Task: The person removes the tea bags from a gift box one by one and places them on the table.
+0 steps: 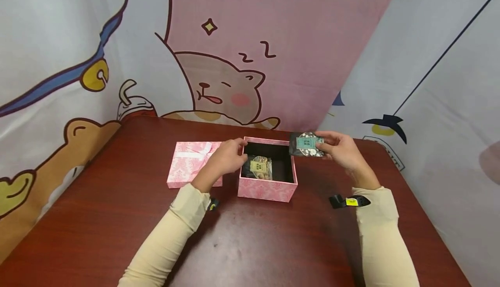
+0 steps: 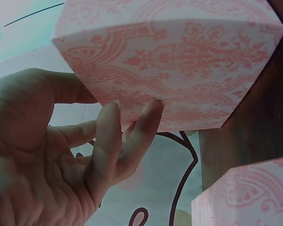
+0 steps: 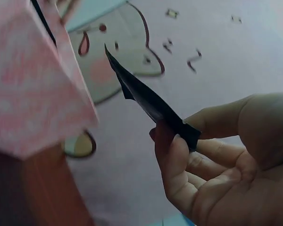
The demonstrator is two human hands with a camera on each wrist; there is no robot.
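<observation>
An open pink patterned gift box (image 1: 267,189) with a black inside stands on the table. One black packet with a yellow-green label (image 1: 259,167) lies inside, toward its left. My left hand (image 1: 229,156) grips the box's left wall at the rim; in the left wrist view its fingertips (image 2: 152,113) press the patterned outside. Above the box's right rim, my right hand (image 1: 342,150) pinches the right end of a second black packet with a teal label (image 1: 306,143). Edge-on in the right wrist view, that packet (image 3: 151,101) looks thin and slightly bent between thumb and fingers.
Left of the box lies its pink lid (image 1: 185,165) with a pale ribbon bow, partly behind the left forearm. The dark red-brown table (image 1: 250,243) reaches back to a cartoon-printed cloth (image 1: 297,52). Straps with yellow labels sit at both wrists.
</observation>
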